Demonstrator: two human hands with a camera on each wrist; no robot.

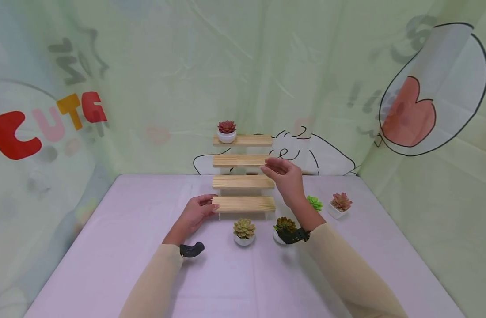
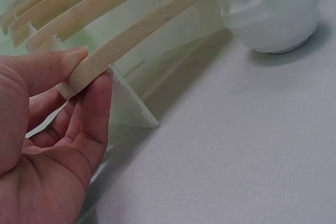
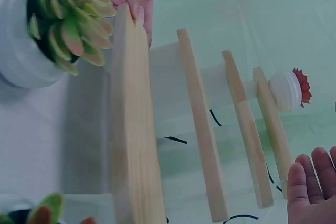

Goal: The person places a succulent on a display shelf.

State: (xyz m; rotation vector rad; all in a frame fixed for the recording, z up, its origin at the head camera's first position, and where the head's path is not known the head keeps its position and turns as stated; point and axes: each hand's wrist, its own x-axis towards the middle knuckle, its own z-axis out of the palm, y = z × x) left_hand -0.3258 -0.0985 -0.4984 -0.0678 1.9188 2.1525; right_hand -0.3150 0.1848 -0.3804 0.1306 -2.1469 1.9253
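Note:
A stepped display stand with several wooden planks stands on the table. My left hand grips the left end of its lowest plank, thumb on top and fingers beneath. My right hand is by the right ends of the upper planks, and its fingers hold nothing. On the top plank's left side sits a red succulent in a round white pot. A pale green succulent stands on the table in front of the stand. Beside it, a darker succulent is partly covered by the right wrist strap.
To the right of the right forearm are a bright green succulent, partly hidden, and a reddish succulent in a square white pot. A pale cloth covers the table. Printed curtains hang behind and at both sides.

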